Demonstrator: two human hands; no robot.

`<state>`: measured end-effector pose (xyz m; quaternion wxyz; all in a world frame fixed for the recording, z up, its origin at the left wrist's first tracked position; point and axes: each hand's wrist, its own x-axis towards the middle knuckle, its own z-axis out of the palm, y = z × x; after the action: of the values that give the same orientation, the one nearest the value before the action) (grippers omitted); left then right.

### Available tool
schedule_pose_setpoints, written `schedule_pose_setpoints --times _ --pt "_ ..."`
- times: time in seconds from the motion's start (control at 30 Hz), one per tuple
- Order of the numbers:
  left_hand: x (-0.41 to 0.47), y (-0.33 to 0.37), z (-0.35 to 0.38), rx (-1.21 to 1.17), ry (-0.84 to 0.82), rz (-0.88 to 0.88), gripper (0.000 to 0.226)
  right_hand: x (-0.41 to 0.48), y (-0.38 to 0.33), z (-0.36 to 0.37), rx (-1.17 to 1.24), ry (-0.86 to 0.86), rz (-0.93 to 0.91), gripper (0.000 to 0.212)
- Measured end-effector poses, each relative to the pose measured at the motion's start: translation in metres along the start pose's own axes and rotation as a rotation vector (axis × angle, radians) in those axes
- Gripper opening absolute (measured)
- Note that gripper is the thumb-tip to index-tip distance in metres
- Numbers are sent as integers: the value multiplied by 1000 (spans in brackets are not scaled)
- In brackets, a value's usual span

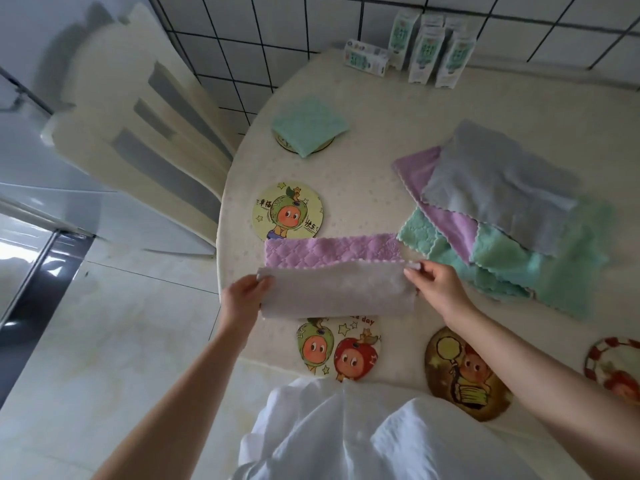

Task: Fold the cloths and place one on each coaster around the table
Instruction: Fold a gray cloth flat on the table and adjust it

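Observation:
A purple cloth point(332, 251) lies on the cream table point(398, 109) near its front edge, its near half lifted and turned over so the pale underside faces up. My left hand point(242, 299) pinches the folded flap's left corner and my right hand point(434, 289) pinches its right corner. A folded green cloth point(308, 124) rests on a far coaster point(284, 142). Bare cartoon coasters lie at the left point(287, 211), just under the cloth point(341, 349), to the right point(465, 372) and at the right edge point(614, 365). A pile of unfolded cloths point(502, 216), grey, purple and green, sits to the right.
A cream chair point(138, 126) stands left of the table. Several white and green cartons point(426, 46) stand at the table's far edge against the tiled wall. Pale floor tiles show at the lower left.

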<state>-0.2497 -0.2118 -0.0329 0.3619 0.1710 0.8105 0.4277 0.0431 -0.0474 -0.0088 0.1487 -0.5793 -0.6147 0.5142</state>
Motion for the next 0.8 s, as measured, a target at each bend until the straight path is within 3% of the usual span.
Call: schedule_pose_setpoints --times 0.4,0.63,0.8 --pt "58 31 20 160 74 -135 24 80 -13 20 -117 41 181 21" --pt "61 29 24 260 82 -136 12 90 -12 24 -229 92 194 31" --pt "68 25 24 326 100 -147 26 94 -12 25 -272 100 189 38"
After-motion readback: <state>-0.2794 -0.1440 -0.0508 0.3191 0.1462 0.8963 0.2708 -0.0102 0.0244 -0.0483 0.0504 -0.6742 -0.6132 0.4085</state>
